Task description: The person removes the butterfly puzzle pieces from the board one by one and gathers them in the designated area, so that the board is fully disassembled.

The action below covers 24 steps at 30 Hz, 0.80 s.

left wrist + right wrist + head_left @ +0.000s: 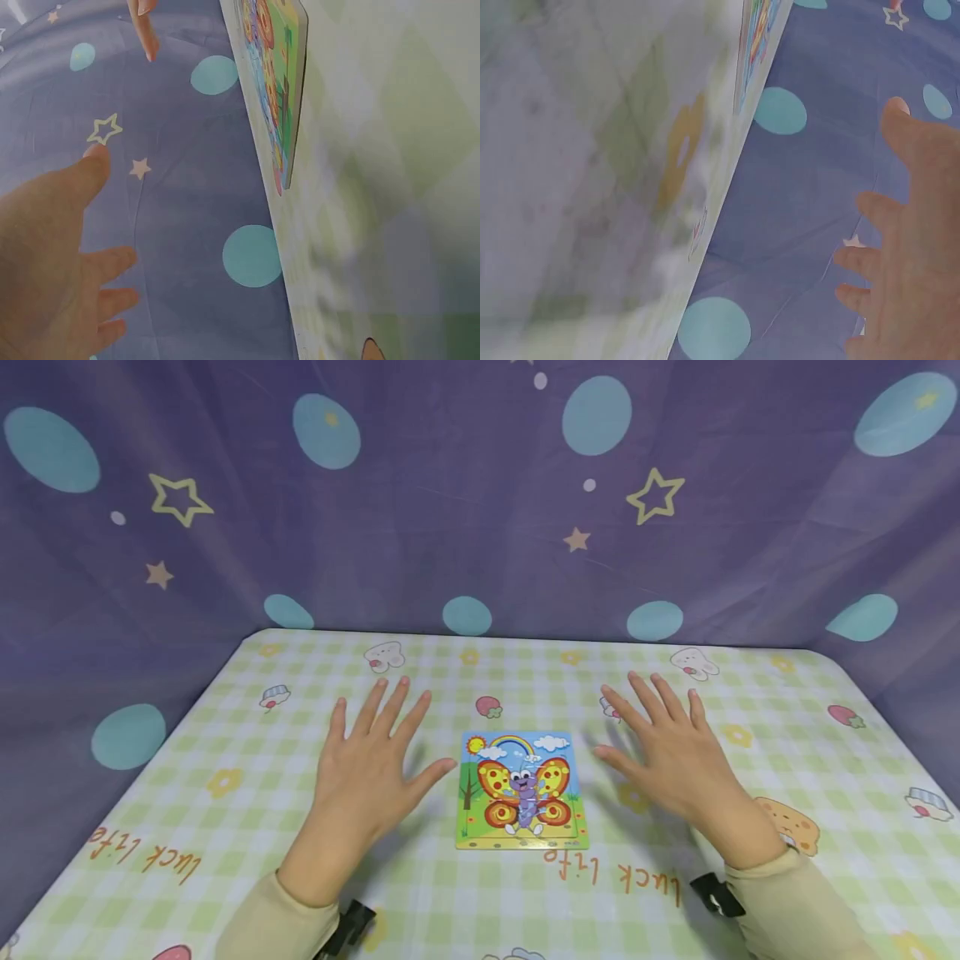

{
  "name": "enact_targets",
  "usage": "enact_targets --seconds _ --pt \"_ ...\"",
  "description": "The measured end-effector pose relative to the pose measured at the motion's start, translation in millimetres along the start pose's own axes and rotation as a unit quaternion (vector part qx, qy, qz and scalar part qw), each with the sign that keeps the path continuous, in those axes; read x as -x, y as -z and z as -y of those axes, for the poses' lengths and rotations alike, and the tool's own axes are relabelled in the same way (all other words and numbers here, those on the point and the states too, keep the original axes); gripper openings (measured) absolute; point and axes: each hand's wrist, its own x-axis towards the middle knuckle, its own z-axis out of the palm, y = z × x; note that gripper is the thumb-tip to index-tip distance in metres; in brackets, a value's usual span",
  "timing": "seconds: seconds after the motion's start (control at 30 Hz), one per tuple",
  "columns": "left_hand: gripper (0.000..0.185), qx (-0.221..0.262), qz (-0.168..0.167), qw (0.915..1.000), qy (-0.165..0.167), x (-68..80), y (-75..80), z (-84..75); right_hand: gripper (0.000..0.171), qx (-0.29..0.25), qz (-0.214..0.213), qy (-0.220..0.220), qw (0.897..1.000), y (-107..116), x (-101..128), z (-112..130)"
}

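A square butterfly picture puzzle (522,789) lies flat on the table between the two hands. Its board shows a purple butterfly with red and yellow wings, a rainbow and a sun; in the left wrist view the puzzle (289,82) appears edge-on. To its left, my left hand (367,772) hovers over the cloth, fingers spread and holding nothing. My right hand (671,756) is held on the other side, its fingers also spread and nothing in them. Neither hand touches the puzzle.
A green-and-white checked tablecloth (420,893) with printed flowers, strawberries and lettering covers the table. Behind it and at the sides hangs a purple curtain (450,510) with stars and teal spots. A black strap piece (717,895) sits at the right wrist, another (351,927) at the left.
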Motion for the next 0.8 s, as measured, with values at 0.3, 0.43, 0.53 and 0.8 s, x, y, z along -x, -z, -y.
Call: enact_targets --seconds 0.3,0.43,0.53,0.8 --pt "0.081 0.007 0.013 0.9997 -0.02 -4.1 -4.9 1.2 0.073 -0.014 0.018 0.006 1.0 -7.0 -10.3 15.9" --pt "0.08 0.019 0.012 0.9994 -0.028 -6.5 -8.3 2.0 0.073 -0.01 0.019 0.015 1.0 -9.6 -14.5 20.5" --pt "0.08 0.031 0.019 0.999 -0.025 -8.9 -10.4 3.0 0.073 -0.01 0.018 0.019 1.0 -10.8 -17.4 22.5" --pt "0.081 0.074 0.046 0.996 -0.015 -17.6 -15.7 3.8 0.077 -0.027 0.02 0.028 0.999 -12.5 -28.7 29.1"
